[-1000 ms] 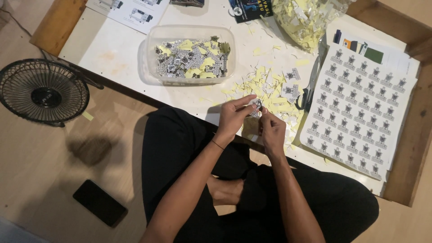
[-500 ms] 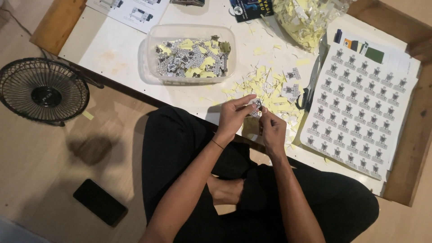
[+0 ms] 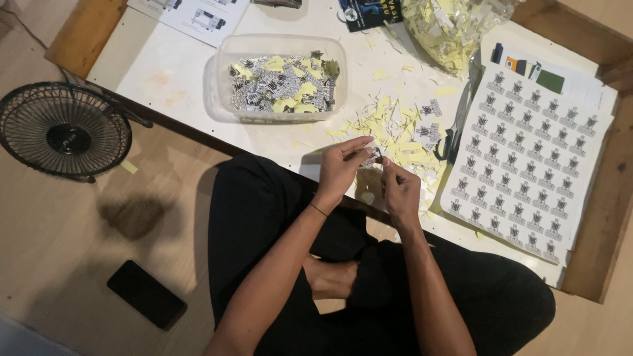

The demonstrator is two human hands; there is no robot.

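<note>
I sit cross-legged at a low white table [image 3: 171,72]. My left hand [image 3: 339,168] and my right hand [image 3: 399,191] meet over the table's near edge, both pinching one small black-and-white sticker piece [image 3: 372,157] between their fingertips. Just beyond the hands lies a heap of yellow paper scraps [image 3: 389,128] with a few cut stickers on it. A clear plastic tub [image 3: 280,76] further left holds several cut stickers and yellow scraps. To the right lies a printed sticker sheet [image 3: 527,165].
Scissors [image 3: 455,132] lie between the scraps and the sticker sheet. A clear bag of yellow trimmings [image 3: 455,23] sits at the table's far side. On the wooden floor stand a small black fan [image 3: 62,128] and a black phone [image 3: 146,294].
</note>
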